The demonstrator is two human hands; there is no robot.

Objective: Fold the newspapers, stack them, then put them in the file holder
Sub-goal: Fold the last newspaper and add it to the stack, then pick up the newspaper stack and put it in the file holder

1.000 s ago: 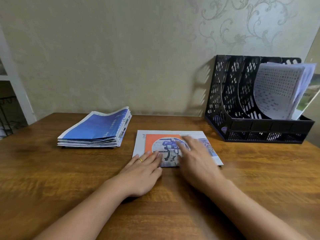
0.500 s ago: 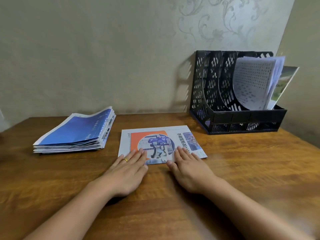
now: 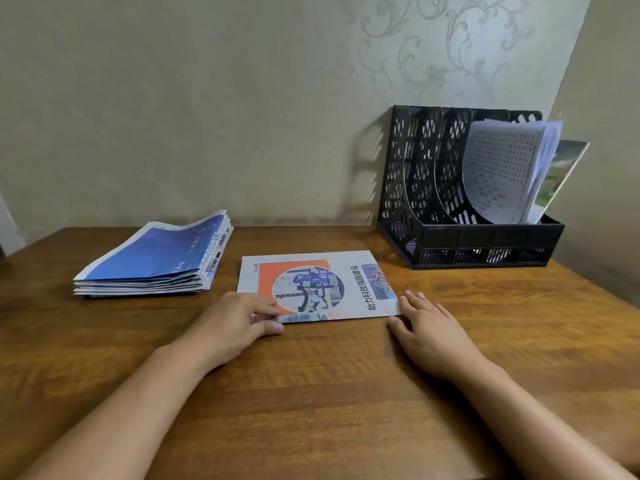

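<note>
A folded newspaper [image 3: 322,282] with an orange panel and a round picture lies flat in the middle of the wooden table. My left hand [image 3: 235,323] pinches its near left corner, fingers on top and thumb at the edge. My right hand [image 3: 426,327] lies flat on the table with straight fingers touching the paper's near right corner. A stack of folded newspapers [image 3: 156,261] with a blue top page sits to the left. The black mesh file holder [image 3: 485,237] stands at the back right, with papers in its right slots.
The wooden table [image 3: 311,393] runs up to a beige patterned wall. The holder's two left slots show no papers. A side wall closes in at the far right, just beyond the holder.
Both hands slid apart along the paper's near edge, from its middle to its corners. My left hand went from lying flat to pinching the corner. The view shifted right.
</note>
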